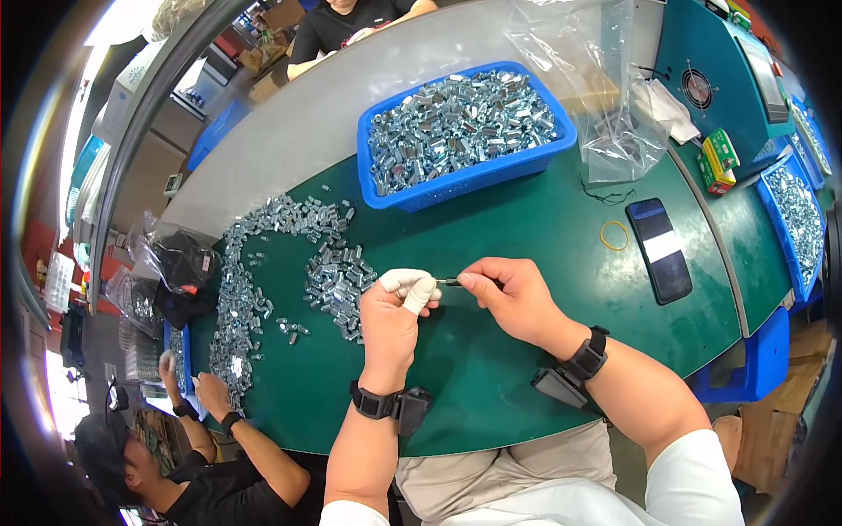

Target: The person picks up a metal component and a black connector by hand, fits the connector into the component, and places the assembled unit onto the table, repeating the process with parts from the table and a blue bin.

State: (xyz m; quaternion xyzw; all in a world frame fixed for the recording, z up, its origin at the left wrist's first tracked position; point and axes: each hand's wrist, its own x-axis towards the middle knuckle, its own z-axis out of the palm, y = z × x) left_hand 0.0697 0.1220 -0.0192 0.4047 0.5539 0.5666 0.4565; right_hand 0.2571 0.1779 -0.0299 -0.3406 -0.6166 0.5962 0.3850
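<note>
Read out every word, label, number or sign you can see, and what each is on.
Nothing is clear enough to quote.
Green, yellow and red box: print too small to read.
Black bag on the left: small label, too blurred.
Phone: no words I can make out on its screen.

Workshop or factory floor, by the look of it. Blue tub [478,182] heaped with small metal parts [460,127]; more of them in loose piles [338,285] across a green surface [631,351]. Co-worker [232,473] seated at left beside the piles. Right: teal machine [680,48] with fan [697,88] and screen [763,74], further blue bin [800,279] of metal pieces.
</note>
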